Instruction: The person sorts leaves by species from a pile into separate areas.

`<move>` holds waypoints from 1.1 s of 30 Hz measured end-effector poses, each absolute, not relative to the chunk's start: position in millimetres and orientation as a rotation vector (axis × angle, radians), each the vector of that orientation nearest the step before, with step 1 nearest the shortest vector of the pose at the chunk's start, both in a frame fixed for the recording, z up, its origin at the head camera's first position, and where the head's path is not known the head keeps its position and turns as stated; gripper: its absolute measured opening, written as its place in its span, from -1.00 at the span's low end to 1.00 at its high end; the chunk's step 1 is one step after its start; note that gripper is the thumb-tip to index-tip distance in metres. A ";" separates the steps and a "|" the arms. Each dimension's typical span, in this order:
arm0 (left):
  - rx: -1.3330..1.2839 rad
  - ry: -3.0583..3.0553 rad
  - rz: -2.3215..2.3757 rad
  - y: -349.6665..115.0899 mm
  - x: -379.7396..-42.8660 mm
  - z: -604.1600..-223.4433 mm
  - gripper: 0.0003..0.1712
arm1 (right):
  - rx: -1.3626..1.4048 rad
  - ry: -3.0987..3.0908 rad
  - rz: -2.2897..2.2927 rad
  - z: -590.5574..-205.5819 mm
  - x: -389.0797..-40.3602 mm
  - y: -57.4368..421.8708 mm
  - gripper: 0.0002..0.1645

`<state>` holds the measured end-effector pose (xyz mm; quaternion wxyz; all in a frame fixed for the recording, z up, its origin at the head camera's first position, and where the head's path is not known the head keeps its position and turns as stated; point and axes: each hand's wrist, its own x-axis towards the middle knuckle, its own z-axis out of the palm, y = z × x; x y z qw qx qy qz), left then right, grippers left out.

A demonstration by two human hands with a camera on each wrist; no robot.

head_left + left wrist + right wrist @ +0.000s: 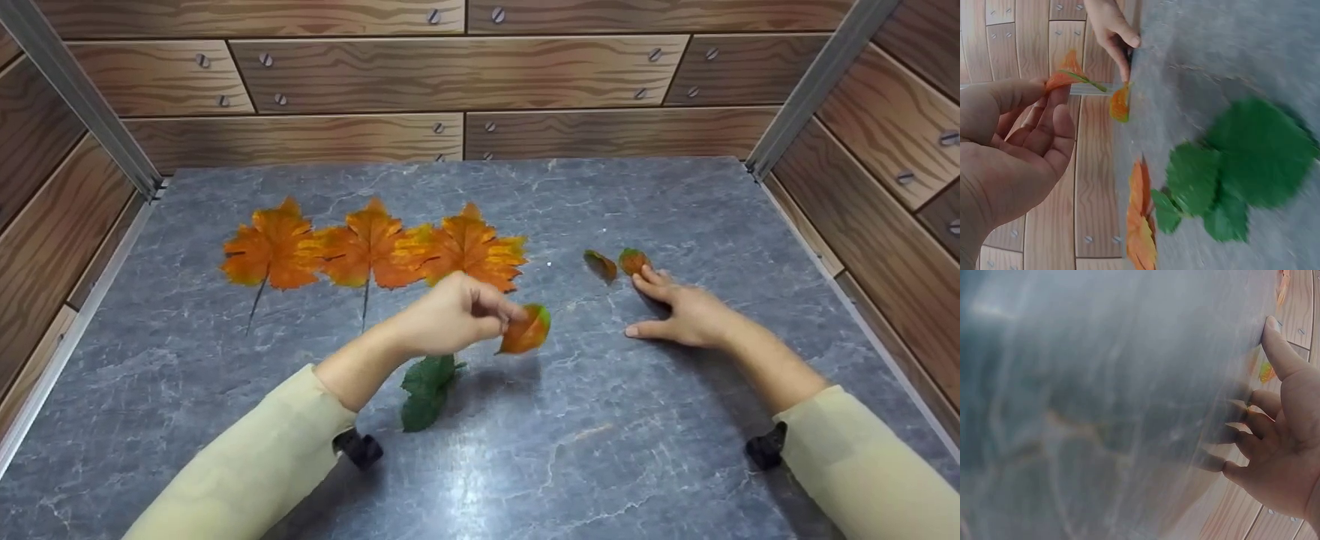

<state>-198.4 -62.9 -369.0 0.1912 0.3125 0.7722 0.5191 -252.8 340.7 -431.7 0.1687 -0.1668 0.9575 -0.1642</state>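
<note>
My left hand (457,315) pinches a small orange leaf with a green edge (531,330) between thumb and fingers, held above the table. In the left wrist view this same orange leaf (1067,76) shows its green stem. My right hand (694,311) lies low over the table with fingers spread, its fingertips at another small orange-green leaf (634,261). Just left of that one lies a curled brownish leaf (600,265). Beneath the left forearm sits a green leaf sprig (427,394), partly hidden in the head view; several leaflets (1264,152) show in the left wrist view.
Three large orange maple leaves stand in a row at the back left: a left one (270,247), a middle one (369,244) and a right one (469,244), their edges meeting. Wood-patterned panels (450,75) wall the grey marbled table (637,465) at back and sides.
</note>
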 end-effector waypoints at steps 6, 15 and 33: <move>0.796 2.140 1.552 -47.7 -211.7 -362.3 -0.63 | -0.466 2.714 -0.462 -430.4 -252.5 339.2 0.32; 0.645 2.074 1.662 -26.1 -235.5 -360.7 -0.51 | -0.474 2.725 -0.467 -431.5 -252.5 340.2 0.30; 0.323 1.949 1.855 17.9 -274.9 -390.5 -0.42 | -0.468 2.727 -0.478 -432.2 -252.6 340.8 0.31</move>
